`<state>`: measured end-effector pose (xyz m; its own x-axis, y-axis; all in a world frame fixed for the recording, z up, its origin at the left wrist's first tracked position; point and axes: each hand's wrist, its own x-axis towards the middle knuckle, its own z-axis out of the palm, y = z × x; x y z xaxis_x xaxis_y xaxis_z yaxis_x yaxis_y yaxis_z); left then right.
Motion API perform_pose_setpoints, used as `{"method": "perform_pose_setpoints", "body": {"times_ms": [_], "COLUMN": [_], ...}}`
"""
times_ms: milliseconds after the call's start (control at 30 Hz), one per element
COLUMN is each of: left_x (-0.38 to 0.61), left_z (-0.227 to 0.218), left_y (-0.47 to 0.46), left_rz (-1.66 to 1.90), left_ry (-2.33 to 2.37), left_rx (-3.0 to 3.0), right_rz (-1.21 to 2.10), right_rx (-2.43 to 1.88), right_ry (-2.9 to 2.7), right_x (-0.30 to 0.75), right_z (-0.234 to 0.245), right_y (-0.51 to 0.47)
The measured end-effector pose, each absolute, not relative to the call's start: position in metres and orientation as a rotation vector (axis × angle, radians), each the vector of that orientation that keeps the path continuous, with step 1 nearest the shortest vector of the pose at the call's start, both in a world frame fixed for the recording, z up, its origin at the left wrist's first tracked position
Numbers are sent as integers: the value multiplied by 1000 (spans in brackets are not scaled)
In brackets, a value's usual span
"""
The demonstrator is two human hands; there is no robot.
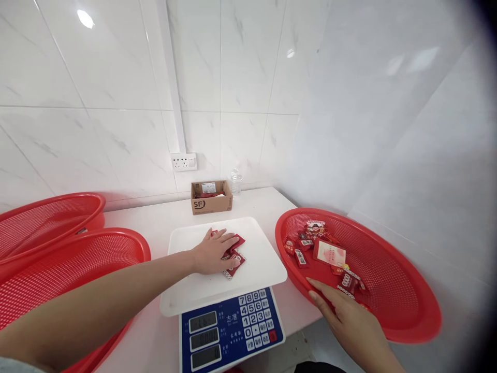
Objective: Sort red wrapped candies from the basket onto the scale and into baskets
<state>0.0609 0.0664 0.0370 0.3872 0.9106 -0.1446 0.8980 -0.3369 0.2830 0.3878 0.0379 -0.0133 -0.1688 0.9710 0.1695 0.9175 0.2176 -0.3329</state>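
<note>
My left hand point(213, 253) lies palm down on red packets point(235, 263) on the white tray point(256, 233) of a weighing scale point(229, 331). Its fingers are spread, and they partly cover the packets. At the near rim of a red plastic basket point(399, 290) on the right is my right hand point(341, 316). The thumb and index finger are at the rim; the other fingers are mostly hidden. Inside this basket sit several small red packets point(302, 258) and a pale pink-and-white card or packet point(331, 254).
Two more red baskets point(132, 239) stand at the left. Behind the scale on the white table point(155, 217) is a small cardboard box point(212, 204) with red items inside. A clear plastic container point(235, 181) and a wall socket point(184, 162) are near the tiled wall.
</note>
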Motion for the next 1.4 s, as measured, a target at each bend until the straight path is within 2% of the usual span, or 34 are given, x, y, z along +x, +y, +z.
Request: {"method": "perform_pose_setpoints", "body": {"times_ms": [233,600,900,1100,1400], "left_x": [66,39,40,58,68], "left_z": [35,40,33,27,24], "left_y": [48,47,55,57,51], "left_rz": [-7,10,158,154,397], "left_ry": [1638,1379,1766,1718,1634], "left_rx": [2300,2447,2127,2170,2316], "right_rz": [215,249,223,198,190], "right_rx": [-1771,-1766,-1797,-1801,-1813], "right_ry": [-2118,-2159,-2169,-2183,-2177], "right_x": [383,387,388,389,388], "right_z": [-14,-16,-18,-18,-19], "right_y": [34,36,40,39,40]}}
